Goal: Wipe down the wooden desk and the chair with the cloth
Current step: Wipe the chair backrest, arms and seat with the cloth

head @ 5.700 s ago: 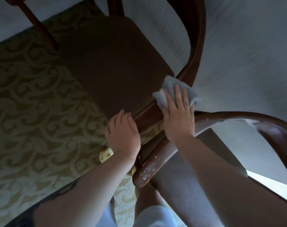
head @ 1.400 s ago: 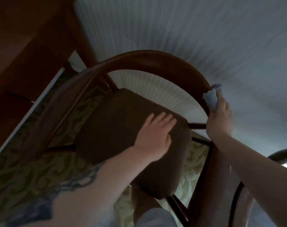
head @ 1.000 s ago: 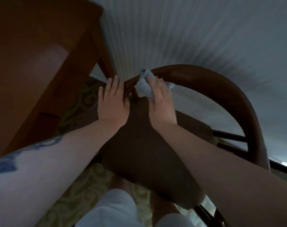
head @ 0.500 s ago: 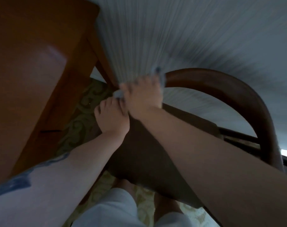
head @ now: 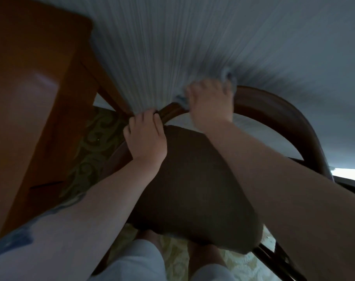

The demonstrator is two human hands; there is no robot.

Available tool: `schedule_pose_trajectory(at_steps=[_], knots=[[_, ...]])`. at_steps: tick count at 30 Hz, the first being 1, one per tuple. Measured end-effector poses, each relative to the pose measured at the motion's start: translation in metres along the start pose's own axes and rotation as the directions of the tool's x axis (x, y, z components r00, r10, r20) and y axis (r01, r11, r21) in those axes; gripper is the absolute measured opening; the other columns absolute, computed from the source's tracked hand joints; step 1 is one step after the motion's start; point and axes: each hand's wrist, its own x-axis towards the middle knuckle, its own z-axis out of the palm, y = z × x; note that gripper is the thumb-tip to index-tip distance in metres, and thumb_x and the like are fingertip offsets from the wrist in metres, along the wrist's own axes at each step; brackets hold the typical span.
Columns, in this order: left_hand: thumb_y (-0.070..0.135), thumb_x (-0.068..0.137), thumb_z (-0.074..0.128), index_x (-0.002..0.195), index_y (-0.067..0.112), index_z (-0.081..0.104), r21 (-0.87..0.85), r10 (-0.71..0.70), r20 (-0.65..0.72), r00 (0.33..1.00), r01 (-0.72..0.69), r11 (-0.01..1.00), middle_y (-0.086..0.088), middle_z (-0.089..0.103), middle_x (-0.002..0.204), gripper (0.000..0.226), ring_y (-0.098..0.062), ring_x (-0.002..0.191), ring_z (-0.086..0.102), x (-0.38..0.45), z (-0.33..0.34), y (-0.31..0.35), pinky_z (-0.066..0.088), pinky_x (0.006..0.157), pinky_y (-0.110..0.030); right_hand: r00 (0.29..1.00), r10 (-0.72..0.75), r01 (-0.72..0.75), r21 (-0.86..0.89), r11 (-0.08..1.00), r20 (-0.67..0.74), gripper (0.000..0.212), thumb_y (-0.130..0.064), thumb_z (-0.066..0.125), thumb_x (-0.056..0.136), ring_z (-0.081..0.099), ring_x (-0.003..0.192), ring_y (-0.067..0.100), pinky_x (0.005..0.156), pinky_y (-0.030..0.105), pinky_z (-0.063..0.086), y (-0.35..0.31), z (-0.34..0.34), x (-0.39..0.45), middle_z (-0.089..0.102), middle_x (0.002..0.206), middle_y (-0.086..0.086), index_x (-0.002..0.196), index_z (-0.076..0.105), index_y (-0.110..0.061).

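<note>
The chair has a curved dark wooden back rail and a brown padded seat below me. My right hand grips a pale blue cloth against the top of the rail; the cloth shows above and to the left of the fingers and is blurred. My left hand curls round the left end of the rail beside the seat. The wooden desk stands at the left, close to the chair.
A grey striped wall rises right behind the chair. A desk leg slants down next to my left hand. Green patterned carpet shows between desk and chair. My knees are under the seat's front edge.
My right hand with the cloth has slid rightward along the back rail, away from my left hand. My left hand has shifted up a little on the rail's left end.
</note>
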Motion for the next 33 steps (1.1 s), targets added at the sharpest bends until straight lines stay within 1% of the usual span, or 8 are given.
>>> schedule_pose_trajectory(at_steps=[2,7,12,18,22,25,30,33], knots=[[0.029,0.104,0.028,0.127,0.019,0.055,-0.064,0.067,0.024,0.997,-0.066,0.996,-0.004,0.059,0.125,0.037,-0.024,0.122,0.047,0.005,0.002,0.016,0.033,0.104,-0.042,0.974,0.221,-0.222,-0.005,0.975,-0.049,0.045,-0.038,0.021,0.105,0.035,0.133,0.028,0.117,0.048,0.011,0.019,-0.003,-0.001,0.050,0.134,0.008,0.133,0.052,-0.020],[0.024,0.099,0.040,0.118,0.013,0.056,-0.153,0.130,0.016,0.991,-0.126,0.980,-0.007,0.061,0.119,0.027,-0.026,0.117,0.052,0.014,0.014,0.061,0.034,0.102,-0.039,0.991,-0.125,0.120,0.089,0.989,0.051,0.041,-0.038,0.024,0.104,0.033,0.135,0.023,0.114,0.044,0.012,0.010,-0.013,-0.004,0.047,0.139,0.002,0.137,0.047,-0.026],[0.029,0.104,0.032,0.136,0.019,0.048,-0.149,0.310,0.042,0.950,-0.301,0.942,-0.003,0.053,0.134,0.038,-0.022,0.128,0.044,0.018,0.017,0.083,0.031,0.110,-0.042,0.851,0.522,-0.525,0.071,0.848,0.059,0.038,-0.030,0.024,0.104,0.035,0.133,0.032,0.112,0.052,0.022,0.109,-0.020,-0.010,0.047,0.138,0.012,0.132,0.048,-0.023],[0.029,0.100,0.036,0.119,0.014,0.057,-0.064,0.281,0.023,0.959,-0.279,0.958,-0.007,0.058,0.127,0.032,-0.028,0.127,0.043,0.017,0.035,0.125,0.021,0.113,-0.047,0.985,0.165,-0.173,0.200,0.965,0.055,0.040,-0.037,0.024,0.104,0.037,0.132,0.028,0.109,0.044,0.022,0.078,-0.025,0.001,0.049,0.136,0.006,0.131,0.051,-0.024],[0.032,0.103,0.030,0.137,0.025,0.048,-0.063,0.391,0.107,0.914,-0.387,0.920,-0.002,0.050,0.139,0.039,-0.026,0.136,0.034,0.015,0.033,0.142,0.011,0.118,-0.050,0.792,0.597,-0.609,0.117,0.784,0.126,0.037,-0.026,0.030,0.103,0.035,0.132,0.037,0.108,0.053,0.026,0.160,-0.013,-0.033,0.044,0.140,0.016,0.138,0.042,-0.018],[0.032,0.103,0.030,0.139,0.030,0.045,-0.032,0.406,0.160,0.900,-0.406,0.913,0.002,0.045,0.144,0.039,-0.024,0.139,0.028,0.013,0.035,0.155,0.003,0.119,-0.050,0.678,0.713,-0.735,0.132,0.665,0.179,0.039,-0.026,0.032,0.102,0.033,0.134,0.038,0.109,0.055,0.025,0.166,-0.011,-0.043,0.043,0.142,0.017,0.139,0.041,-0.015],[0.030,0.101,0.035,0.139,0.025,0.045,0.055,0.494,0.192,0.848,-0.512,0.857,0.000,0.044,0.144,0.039,-0.023,0.140,0.028,0.005,0.047,0.181,0.004,0.119,-0.051,0.931,0.358,-0.363,0.313,0.877,0.077,0.039,-0.033,0.025,0.104,0.040,0.129,0.030,0.106,0.046,0.027,0.147,-0.018,-0.020,0.051,0.135,0.008,0.131,0.051,-0.023],[0.030,0.101,0.036,0.144,0.027,0.041,0.039,0.575,0.198,0.794,-0.593,0.804,0.001,0.040,0.147,0.043,-0.022,0.142,0.024,-0.006,0.052,0.195,0.003,0.119,-0.050,0.805,0.580,-0.588,0.287,0.756,0.122,0.032,-0.025,0.030,0.102,0.040,0.127,0.034,0.102,0.048,0.030,0.197,0.003,-0.057,0.048,0.135,0.013,0.128,0.047,-0.019]])
